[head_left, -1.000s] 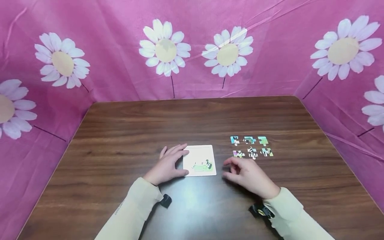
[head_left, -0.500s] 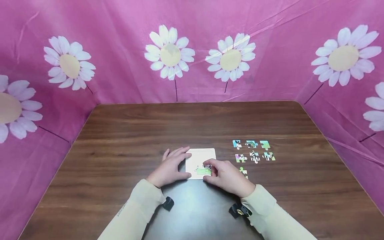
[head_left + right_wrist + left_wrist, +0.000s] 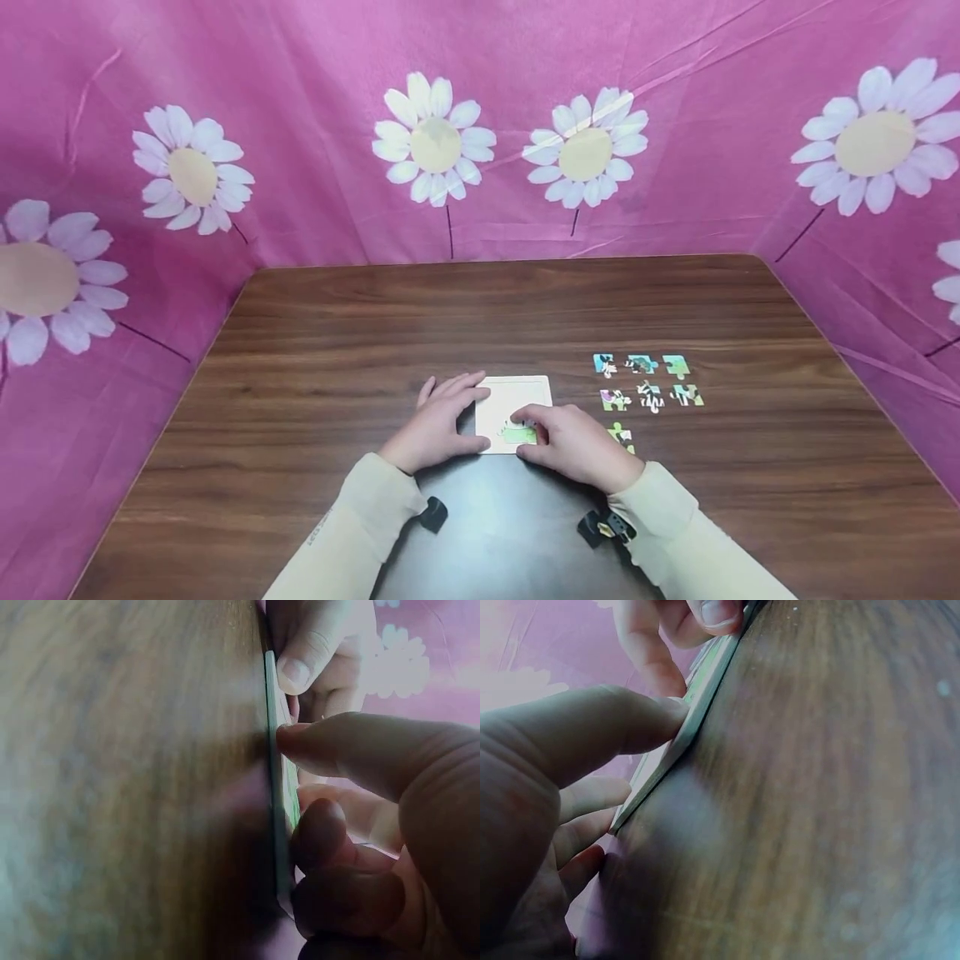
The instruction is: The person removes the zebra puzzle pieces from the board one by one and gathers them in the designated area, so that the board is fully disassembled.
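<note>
A thin white puzzle board (image 3: pixel 517 393) lies on the table, with green and black-and-white jigsaw pieces (image 3: pixel 517 435) fitted in its lower right part. My left hand (image 3: pixel 433 427) rests along its left side, fingers fairly straight and spread from the thumb; the left wrist view has the thumb on the board's near edge (image 3: pixel 703 712). Over the lower right corner, my right hand (image 3: pixel 579 446) holds the board, index finger bent onto it, thumb at the near edge. The other right fingers curl beside the edge in the right wrist view and partly hide the pieces.
Two rows of loose jigsaw pieces (image 3: pixel 648 397) lie right of the board. Another green piece (image 3: pixel 621 435) sits nearer, partly covered by the right hand. The brown wooden table (image 3: pixel 360 333) is bordered by a pink flowered cloth (image 3: pixel 315 167). Both sleeves end in black wrist straps.
My right hand has moved left from beside the loose pieces onto the board's lower right corner, uncovering the nearer green piece. The left hand keeps its place. The head view has shifted slightly.
</note>
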A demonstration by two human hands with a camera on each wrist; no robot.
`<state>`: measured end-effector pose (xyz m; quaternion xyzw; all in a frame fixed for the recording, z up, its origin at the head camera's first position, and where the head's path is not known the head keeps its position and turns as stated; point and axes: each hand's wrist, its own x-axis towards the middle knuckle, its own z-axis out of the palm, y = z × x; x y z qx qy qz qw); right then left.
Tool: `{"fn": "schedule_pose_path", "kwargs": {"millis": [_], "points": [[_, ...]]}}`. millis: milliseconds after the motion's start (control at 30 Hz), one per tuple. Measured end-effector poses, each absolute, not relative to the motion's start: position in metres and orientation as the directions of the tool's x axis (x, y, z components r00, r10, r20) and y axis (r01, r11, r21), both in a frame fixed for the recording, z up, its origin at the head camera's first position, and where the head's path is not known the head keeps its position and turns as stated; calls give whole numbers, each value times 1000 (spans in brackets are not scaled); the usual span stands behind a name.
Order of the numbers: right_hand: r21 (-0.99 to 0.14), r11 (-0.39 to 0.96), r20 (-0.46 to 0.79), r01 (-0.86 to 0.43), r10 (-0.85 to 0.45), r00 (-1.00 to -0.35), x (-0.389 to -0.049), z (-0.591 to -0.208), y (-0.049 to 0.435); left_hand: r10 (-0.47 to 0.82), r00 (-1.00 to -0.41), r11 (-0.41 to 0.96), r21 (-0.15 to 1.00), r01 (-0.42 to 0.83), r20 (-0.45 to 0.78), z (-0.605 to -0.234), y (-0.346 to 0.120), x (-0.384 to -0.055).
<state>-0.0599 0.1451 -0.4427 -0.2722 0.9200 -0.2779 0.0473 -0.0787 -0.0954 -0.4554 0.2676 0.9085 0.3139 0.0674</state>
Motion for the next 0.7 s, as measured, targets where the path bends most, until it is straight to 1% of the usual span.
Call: {"fn": "schedule_pose_path", "kwargs": {"millis": [167, 267, 467, 700], "points": [[-486, 700, 61, -523, -569, -820, -60, -441, 147, 522, -851, 654, 616, 440, 53, -456, -94, -78], [-472, 708, 52, -526, -573, -818, -59, -441, 147, 526, -849, 653, 615, 442, 52, -456, -93, -77], [-507, 708, 41, -491, -550, -834, -58, -443, 148, 533, -844, 645, 616, 452, 61, -456, -92, -76], [-549, 700, 50, -457, -519, -853, -59, -442, 148, 521, -851, 656, 608, 447, 65, -455, -92, -77]]}}
